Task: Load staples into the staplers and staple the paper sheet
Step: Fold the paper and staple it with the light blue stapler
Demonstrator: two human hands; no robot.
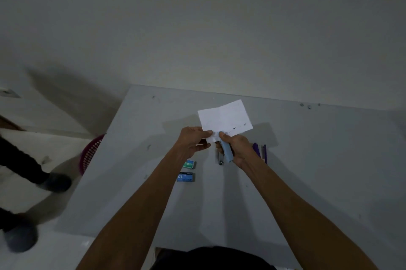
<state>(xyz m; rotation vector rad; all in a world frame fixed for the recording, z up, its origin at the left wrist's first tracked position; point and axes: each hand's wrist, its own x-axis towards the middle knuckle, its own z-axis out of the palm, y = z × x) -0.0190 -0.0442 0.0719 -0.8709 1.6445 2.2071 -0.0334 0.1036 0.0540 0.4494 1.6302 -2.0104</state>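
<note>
Left-hand state: we see the left hand (193, 140) pinching the lower left corner of the paper sheet (225, 118), thumb on the near face, fingers curled behind.
Right-hand state: the right hand (236, 149) is closed around the light-blue stapler (227, 152), thumb on its upper side.
Sheet position: we find the paper sheet raised above the table (318, 171), between the 2 hands, tilted with its right side higher. 1 fold line runs across it.
Sheet marks: a row of small dark marks follows the lower edge, right of the stapler's front end. We cannot tell what they are.
Stapler position: the front end meets the sheet's lower edge just beside the left thumb; the rear end points toward us.
Metal item: a small metal item (220, 158) shows just below the stapler. We cannot tell whether it belongs to the stapler or lies on the table.
Staple boxes: the green staple box (189, 164) and the blue staple box (185, 177) lie on the table under the left forearm, the green 1 farther from us, close together.
Purple pieces: 2 long purple pieces (261, 152) lie on the table just right of the right hand, partly hidden by it.
Surroundings: a pink basket (89, 153) stands at the table's left edge; a second person's legs (24, 160) in dark trousers and shoes appear blurred on the floor at far left.
</note>
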